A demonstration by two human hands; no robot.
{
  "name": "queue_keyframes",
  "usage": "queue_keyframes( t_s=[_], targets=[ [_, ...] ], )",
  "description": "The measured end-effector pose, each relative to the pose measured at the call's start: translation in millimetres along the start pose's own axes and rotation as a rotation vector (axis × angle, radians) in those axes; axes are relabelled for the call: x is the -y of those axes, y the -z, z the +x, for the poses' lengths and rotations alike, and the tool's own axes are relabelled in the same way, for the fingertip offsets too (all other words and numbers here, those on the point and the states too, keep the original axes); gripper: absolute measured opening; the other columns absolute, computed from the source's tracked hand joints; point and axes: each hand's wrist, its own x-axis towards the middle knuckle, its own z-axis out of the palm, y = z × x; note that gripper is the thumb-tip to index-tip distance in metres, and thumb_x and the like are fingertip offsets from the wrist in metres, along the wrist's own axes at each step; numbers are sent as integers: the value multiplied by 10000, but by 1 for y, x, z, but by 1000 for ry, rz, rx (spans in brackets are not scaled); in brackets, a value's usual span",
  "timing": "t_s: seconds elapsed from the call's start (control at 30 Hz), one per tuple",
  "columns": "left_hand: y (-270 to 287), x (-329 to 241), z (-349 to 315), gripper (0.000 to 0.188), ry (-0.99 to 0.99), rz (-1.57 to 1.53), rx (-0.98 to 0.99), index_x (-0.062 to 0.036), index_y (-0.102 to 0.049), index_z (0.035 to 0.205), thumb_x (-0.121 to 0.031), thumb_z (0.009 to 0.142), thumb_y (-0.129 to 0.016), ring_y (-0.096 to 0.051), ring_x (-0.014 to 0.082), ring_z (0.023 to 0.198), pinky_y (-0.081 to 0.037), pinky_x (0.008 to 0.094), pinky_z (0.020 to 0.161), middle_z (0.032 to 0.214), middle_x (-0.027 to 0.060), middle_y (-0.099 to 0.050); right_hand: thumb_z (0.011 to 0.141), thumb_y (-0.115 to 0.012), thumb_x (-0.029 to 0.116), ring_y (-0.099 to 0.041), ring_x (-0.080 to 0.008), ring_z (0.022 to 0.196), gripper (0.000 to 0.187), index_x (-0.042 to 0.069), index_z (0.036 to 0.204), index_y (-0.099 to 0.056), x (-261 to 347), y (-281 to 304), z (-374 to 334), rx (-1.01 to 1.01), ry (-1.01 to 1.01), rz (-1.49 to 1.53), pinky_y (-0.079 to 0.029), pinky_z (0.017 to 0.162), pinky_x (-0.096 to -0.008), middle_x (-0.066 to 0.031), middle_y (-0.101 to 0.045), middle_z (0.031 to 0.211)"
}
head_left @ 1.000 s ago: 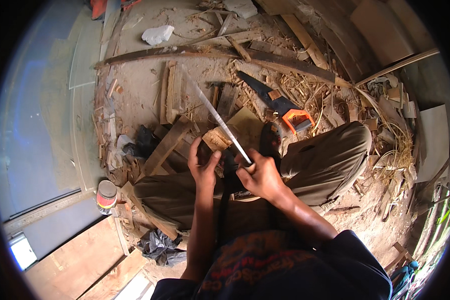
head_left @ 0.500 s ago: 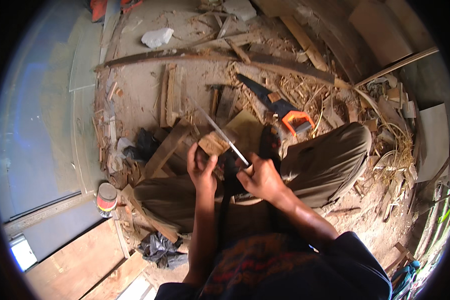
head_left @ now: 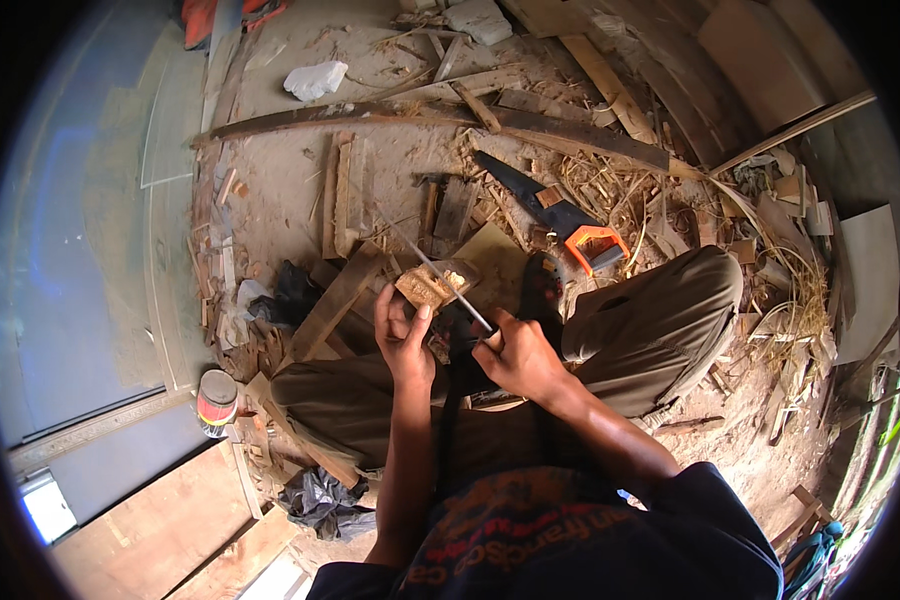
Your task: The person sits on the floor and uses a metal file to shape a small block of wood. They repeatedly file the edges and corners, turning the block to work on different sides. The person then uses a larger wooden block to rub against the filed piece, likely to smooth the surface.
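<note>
Seated on a littered floor, a worker holds a small wooden block point(head_left: 420, 290) between bent legs, raised in the left hand point(head_left: 407, 350), its thumb and fingers clasping the near and left sides. The right hand point(head_left: 526, 352), just right of the block, has its fingers wrapped round the handle of a long-bladed tool point(head_left: 473, 312), whose thin blade slants across the block's right side and points away beyond it. A paler patch of wood shows beside the blade; whether the edge bites there is too small to tell.

Good work here would seem to call for a firm left grip with the thumb well back from the blade's path, the block held steady, and light, even strokes at one constant angle; bracing the left forearm on the thigh would probably help.

Beyond the block and to its right lies a hand saw point(head_left: 567, 215) with an orange handle. Black plastic point(head_left: 288, 293) sits left of the block; a tin can point(head_left: 217, 402) stands farther left and nearer the worker.
</note>
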Motion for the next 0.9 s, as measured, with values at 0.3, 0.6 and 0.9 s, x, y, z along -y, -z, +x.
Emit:
queue_keyframes(
  t_s=[0.3,0.6,0.9],
  targets=[
    [-15,-8,-5,600,54,-161,-61,12,-471,1422,62,873,-708,-567,214,1204,-474,348,1014,1310,155,-596,822,-690,112,-712,-422,780,312,-41,1089,-637,17,3,-5,21,-32,61,-577,673,-441,-246,-695,764],
    [5,-3,-4,661,60,41,-16,-37,-390,1503,-58,915,-690,-560,264,1275,-471,415,1088,1380,152,-561,826,-702,137,-690,-452,784,262,-46,1000,-631,9,-3,-4,49,-69,35,-569,669,-452,-257,-682,755],
    [18,5,-9,669,0,59,0,-24,-376,1506,-67,919,-694,-537,267,1298,-508,445,1057,1399,142,-542,830,-701,154,-662,-479,755,237,-38,932,-607,-10,-10,-1,35,37,-163,-556,667,-518,-270,-665,755]
  ],
)
